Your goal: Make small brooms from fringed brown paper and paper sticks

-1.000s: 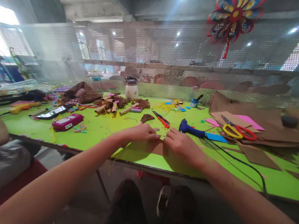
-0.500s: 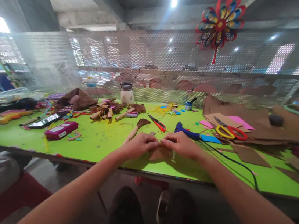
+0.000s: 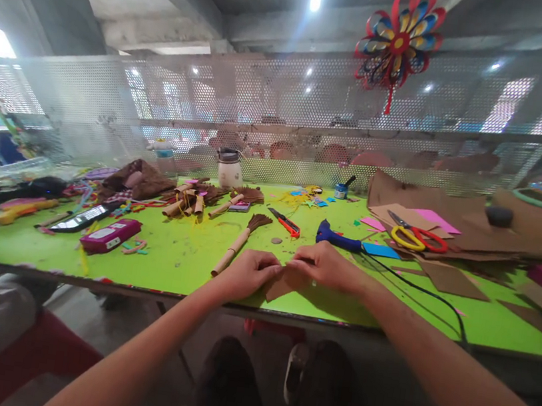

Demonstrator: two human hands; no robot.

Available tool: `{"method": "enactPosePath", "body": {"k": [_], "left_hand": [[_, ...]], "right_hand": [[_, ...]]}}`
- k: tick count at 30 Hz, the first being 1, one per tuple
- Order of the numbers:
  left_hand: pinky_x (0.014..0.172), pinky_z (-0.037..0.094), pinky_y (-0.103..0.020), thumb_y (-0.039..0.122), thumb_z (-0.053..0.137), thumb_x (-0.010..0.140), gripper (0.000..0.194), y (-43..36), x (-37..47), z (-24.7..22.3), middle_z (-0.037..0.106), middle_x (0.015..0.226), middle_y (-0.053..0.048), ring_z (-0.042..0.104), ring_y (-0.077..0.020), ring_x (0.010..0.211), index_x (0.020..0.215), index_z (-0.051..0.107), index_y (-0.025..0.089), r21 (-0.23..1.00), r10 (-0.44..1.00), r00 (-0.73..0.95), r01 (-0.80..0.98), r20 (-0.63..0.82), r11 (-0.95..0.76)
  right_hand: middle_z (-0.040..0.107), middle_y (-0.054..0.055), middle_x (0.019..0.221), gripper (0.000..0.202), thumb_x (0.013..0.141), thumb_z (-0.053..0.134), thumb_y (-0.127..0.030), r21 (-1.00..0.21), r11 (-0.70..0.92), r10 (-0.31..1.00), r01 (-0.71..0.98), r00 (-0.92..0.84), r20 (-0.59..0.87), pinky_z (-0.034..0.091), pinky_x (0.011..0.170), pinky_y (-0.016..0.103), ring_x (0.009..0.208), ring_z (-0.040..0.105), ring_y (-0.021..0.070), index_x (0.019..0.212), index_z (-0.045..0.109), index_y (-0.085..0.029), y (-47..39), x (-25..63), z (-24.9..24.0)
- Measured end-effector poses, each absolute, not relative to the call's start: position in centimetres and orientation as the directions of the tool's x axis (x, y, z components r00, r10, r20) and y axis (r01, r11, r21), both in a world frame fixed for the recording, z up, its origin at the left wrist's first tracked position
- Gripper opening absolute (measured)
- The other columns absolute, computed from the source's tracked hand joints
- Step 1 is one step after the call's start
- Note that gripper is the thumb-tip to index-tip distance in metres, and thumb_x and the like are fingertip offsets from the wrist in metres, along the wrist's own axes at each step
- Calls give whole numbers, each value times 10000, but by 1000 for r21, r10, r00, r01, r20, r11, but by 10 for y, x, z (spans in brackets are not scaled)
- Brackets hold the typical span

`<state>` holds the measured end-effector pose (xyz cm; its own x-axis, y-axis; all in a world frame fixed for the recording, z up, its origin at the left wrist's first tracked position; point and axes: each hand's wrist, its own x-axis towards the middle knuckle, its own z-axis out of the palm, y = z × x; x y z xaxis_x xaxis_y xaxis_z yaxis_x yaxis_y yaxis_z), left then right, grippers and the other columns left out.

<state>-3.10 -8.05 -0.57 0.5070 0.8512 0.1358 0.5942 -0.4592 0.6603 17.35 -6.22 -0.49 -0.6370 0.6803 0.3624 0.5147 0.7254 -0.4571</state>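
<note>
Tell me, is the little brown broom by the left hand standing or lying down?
Lying down: the little brown broom stretches along the green tabletop, fringed end away from the person, rolled handle nearer.

Conc. ceiling [image 3: 259, 0] w/ bright lt. [image 3: 315, 1]

Tabletop [image 3: 161, 267]: card piece [image 3: 279, 288] between the hands [image 3: 251, 275], near front edge; brush [image 3: 232, 251] left of them; cutter [image 3: 288, 225] behind them; glue gun [image 3: 341, 240] right of cutter; scissors [image 3: 416, 234] further right, on stacked card [image 3: 492, 239]; jar [image 3: 229, 170] at rear, before the mesh partition [image 3: 180, 93], contact with it not determinable from this view.
</note>
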Motion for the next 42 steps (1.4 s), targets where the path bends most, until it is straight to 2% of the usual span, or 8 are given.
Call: {"method": "enactPosePath", "body": {"k": [4, 8, 16, 21, 25, 37, 42], "left_hand": [[554, 364, -209, 374, 444, 839, 313, -79, -33, -9, 556, 588, 8, 480, -110, 576, 716, 602, 133, 661, 836, 517, 566, 181, -493], [587, 376, -213, 347, 425, 853, 302, -79, -33, -11, 570, 619, 6, 487, -110, 598, 727, 603, 137, 639, 813, 542, 552, 215, -536], [616, 386, -224, 323, 415, 862, 287, -83, -30, -11, 636, 717, -27, 535, -128, 649, 812, 634, 145, 518, 796, 536, 614, 281, -596], [605, 375, -224, 312, 421, 861, 279, -83, -30, -12, 643, 721, -30, 534, -127, 644, 816, 640, 144, 465, 788, 523, 638, 324, -614], [585, 363, -220, 313, 423, 860, 275, -84, -31, -13, 634, 696, -24, 522, -119, 618, 808, 634, 144, 455, 797, 507, 654, 330, -604], [602, 376, -220, 306, 395, 869, 294, -83, -29, -14, 630, 734, -25, 522, -125, 652, 867, 640, 143, 535, 772, 553, 569, 313, -625], [593, 364, -223, 294, 425, 850, 275, -85, -32, -10, 622, 688, -19, 514, -120, 629, 787, 642, 135, 497, 788, 518, 613, 333, -614]], "right_hand": [[641, 35, 672, 233, 784, 580, -321, -510, 705, 690, 492, -643, 333, 362, 551, 222, 594, 525, 121, 817, 676, -112, -64, 174, -4], [650, 44, 675, 224, 776, 571, -302, -562, 672, 713, 483, -626, 315, 384, 567, 232, 608, 535, 129, 780, 680, -106, -64, 175, -5], [595, 11, 581, 225, 744, 591, -317, -688, 588, 751, 426, -604, 268, 370, 499, 200, 540, 494, 96, 687, 648, -106, -59, 177, -5], [570, -10, 539, 221, 710, 623, -334, -818, 451, 784, 356, -597, 172, 378, 467, 197, 476, 492, 85, 692, 613, -114, -54, 178, -6], [574, -10, 541, 246, 685, 663, -351, -887, 374, 790, 271, -594, 151, 395, 491, 207, 486, 505, 87, 691, 585, -117, -50, 180, -10], [578, -3, 553, 347, 710, 650, -458, -893, 403, 760, 202, -617, 204, 414, 504, 211, 496, 523, 88, 689, 574, -121, -54, 179, -11], [580, 2, 559, 373, 737, 613, -484, -890, 410, 745, 200, -636, 200, 431, 526, 226, 509, 538, 101, 735, 610, -111, -52, 180, -9]]}}
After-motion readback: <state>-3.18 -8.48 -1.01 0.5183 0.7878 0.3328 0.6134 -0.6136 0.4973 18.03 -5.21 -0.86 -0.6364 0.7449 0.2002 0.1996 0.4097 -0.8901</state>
